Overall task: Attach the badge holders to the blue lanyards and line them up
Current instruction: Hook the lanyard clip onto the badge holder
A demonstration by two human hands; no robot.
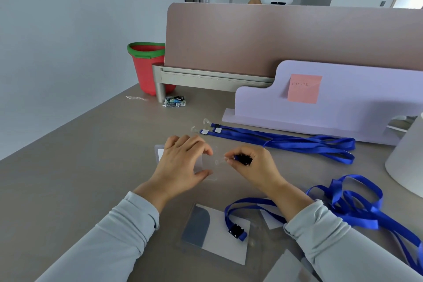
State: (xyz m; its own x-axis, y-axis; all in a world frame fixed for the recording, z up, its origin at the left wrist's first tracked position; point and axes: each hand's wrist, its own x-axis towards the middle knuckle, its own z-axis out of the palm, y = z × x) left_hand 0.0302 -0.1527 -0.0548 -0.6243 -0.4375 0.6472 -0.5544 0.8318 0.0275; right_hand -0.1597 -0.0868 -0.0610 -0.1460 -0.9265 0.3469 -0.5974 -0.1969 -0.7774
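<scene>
Two long sleeves, pale grey-blue: left sleeve & right sleeve, soft fabric w/ creases (bunched most nr the cuffs). Left hand & right hand bare.

Left hand: arched over a clear badge holder, thumb at its near edge, fingers at its far edge.
Right hand: pinches a black clip just beside that holder.
Straight lanyards: blue, side by side, toward the table's far edge.
Near badge holder: by the near edge, a second clip lying on it.
Tangled lanyards: blue, toward the right edge.
</scene>
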